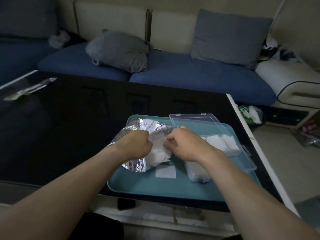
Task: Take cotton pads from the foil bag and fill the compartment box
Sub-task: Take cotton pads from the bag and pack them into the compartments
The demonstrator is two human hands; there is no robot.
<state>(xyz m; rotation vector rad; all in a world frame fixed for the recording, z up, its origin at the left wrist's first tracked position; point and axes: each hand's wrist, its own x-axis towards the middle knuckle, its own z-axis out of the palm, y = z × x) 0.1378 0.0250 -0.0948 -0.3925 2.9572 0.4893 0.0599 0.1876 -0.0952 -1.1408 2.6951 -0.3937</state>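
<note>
1. The foil bag lies crumpled at the centre of the frame, on the left half of a teal tray that sits on a dark glossy table. Its mouth gapes toward the viewer, showing a white wad of cotton pads inside.
2. The left hand has its fingers curled onto the bag's left lip; the right hand pinches the clear inner edge on the right. Together they appear to be spreading the opening.
3. The compartment box, clear plastic with its lid laid open behind, sits right of centre and already holds white pads in its far cells. A nearer section by the right wrist is too blurred to read.
4. One loose square pad lies flat on the tray just below the bag.
5. Handling, as a judgement: the pads are nearly weightless, soft and apt to cling in clumps, so a light fingertip pinch at an edge should peel off a few. The foil is thin, crinkly and slippery; it likely needs one hand steadying its rim.
</note>
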